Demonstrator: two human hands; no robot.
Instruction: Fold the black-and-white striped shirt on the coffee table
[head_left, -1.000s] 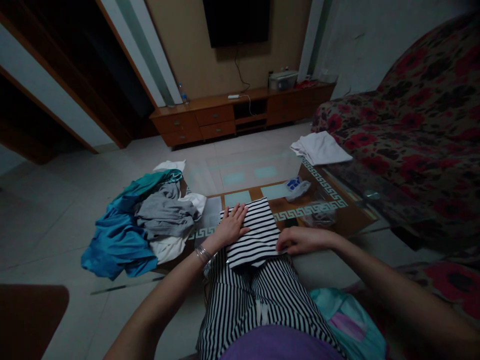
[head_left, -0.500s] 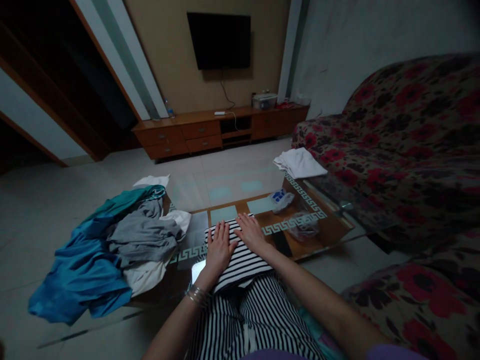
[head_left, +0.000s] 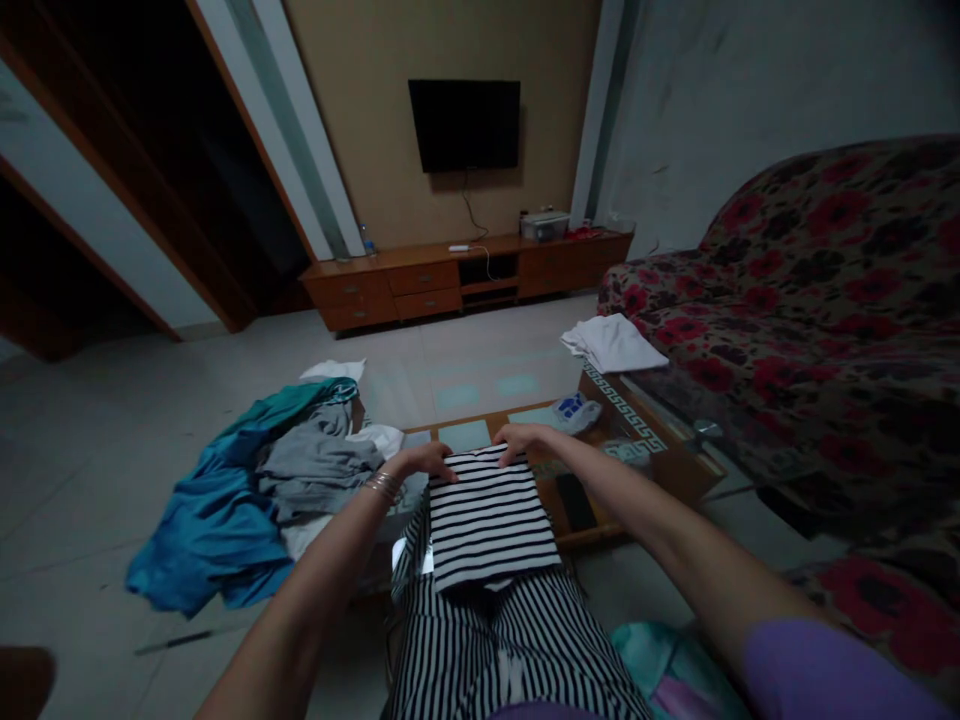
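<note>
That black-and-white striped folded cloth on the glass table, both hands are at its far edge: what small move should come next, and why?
Probably fold the far edge back toward the body. The left hand and right hand both grip the far edge of the black-and-white striped folded cloth, which lies flat on the glass coffee table with its near edge over the lap.

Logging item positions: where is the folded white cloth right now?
In the head view, the folded white cloth lies on the glass table's far right corner, beside the floral sofa.

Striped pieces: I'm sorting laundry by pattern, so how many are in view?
2. A folded striped garment lies on the glass table's near edge under both hands; striped trousers are on the person's lap. The pile may hide more.
</note>
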